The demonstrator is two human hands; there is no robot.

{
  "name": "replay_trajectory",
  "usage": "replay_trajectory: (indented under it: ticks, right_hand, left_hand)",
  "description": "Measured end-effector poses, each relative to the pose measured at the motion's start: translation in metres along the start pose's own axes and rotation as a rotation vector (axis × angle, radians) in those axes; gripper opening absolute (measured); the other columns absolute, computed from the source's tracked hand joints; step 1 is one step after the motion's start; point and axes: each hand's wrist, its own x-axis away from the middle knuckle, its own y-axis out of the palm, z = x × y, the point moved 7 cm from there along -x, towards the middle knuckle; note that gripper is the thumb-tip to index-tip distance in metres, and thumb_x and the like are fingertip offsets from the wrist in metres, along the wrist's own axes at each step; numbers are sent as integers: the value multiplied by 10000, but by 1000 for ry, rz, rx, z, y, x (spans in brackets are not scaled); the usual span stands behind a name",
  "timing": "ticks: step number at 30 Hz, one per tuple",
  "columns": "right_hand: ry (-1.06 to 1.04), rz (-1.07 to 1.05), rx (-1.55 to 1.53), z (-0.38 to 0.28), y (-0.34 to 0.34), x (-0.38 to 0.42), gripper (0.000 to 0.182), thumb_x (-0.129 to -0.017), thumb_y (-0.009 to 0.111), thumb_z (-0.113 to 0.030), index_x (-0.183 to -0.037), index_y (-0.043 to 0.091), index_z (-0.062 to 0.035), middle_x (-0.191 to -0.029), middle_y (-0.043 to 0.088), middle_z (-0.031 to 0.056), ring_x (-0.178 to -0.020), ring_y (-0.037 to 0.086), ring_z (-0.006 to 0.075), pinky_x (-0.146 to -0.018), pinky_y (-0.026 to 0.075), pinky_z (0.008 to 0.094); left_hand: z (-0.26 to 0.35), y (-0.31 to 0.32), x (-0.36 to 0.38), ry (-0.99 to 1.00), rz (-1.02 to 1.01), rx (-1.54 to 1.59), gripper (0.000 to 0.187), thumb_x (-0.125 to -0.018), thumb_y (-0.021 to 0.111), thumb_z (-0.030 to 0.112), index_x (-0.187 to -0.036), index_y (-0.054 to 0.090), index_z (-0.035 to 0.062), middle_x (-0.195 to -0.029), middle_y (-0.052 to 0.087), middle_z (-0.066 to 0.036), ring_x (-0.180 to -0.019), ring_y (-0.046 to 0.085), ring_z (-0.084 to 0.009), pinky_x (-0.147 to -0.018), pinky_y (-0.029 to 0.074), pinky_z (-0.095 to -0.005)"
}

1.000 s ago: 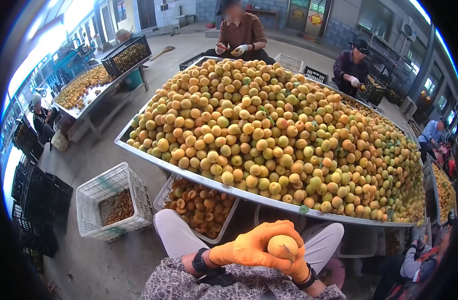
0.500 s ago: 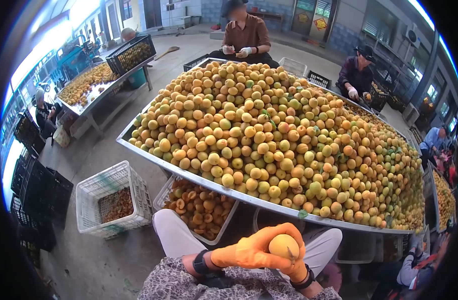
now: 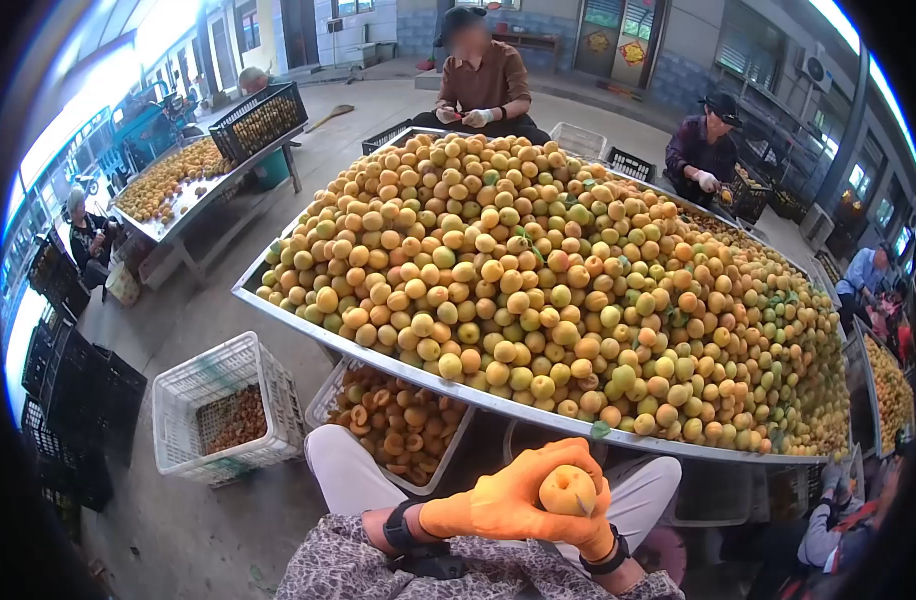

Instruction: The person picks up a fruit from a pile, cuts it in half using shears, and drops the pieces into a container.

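Note:
My left hand point(image 3: 513, 500), in an orange glove, is wrapped round a yellow-orange apricot point(image 3: 563, 488) above my lap. From the right comes my right hand point(image 3: 594, 543), also gloved in orange and closed just below the fruit, against my left fingers. A short grey blade of a small knife point(image 3: 583, 504) shows at the fruit's lower right side; its handle is hidden in my right hand. A crease runs down the front of the apricot. Beyond my knees stands a metal-edged table point(image 3: 378, 376) heaped with whole apricots point(image 3: 518, 270).
Under the table edge, a white crate point(image 3: 323, 405) holds halved apricots point(image 3: 403, 420). Left of it stands another white crate point(image 3: 268, 375) with brown scraps point(image 3: 233, 418). Black crates point(image 3: 88, 400) are stacked far left. Two people point(image 3: 483, 80) point(image 3: 703, 150) work across the table.
The apricot has turned slightly in my fingers, and its crease now faces up. My hands stay close together over my lap. The view has shifted a little.

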Motion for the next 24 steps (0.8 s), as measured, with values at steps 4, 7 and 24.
replay_trajectory:
  ticks: [4, 7, 24]
  right_hand:
    - [21, -113, 47, 2, -1, 8, 568, -961, 459, -530, -970, 651, 5, -773, 662, 73, -668, 655, 208, -604, 500, 287]
    - [105, -112, 48, 5, 6, 13, 602, -967, 421, -549, -960, 642, 11, -724, 641, 69, -619, 634, 196, -568, 479, 296]
    - [533, -90, 46, 0, 12, 21, 489, -976, 503, -439, -756, 528, -3, -580, 444, 2, -528, 408, 77, -481, 329, 245]
  left_hand:
    - [32, -11, 2, 191, 69, -658, 433, -684, 840, 306, -947, 572, 91, -871, 505, -54, -843, 507, -240, -757, 385, -370]
    - [45, -8, -1, 284, 82, -863, 420, -677, 842, 324, -914, 562, 118, -840, 474, -48, -814, 483, -256, -727, 357, -377]
    - [18, -41, 8, 92, 99, -718, 430, -667, 829, 203, -989, 576, 73, -906, 524, -84, -839, 516, -250, -751, 409, -355]
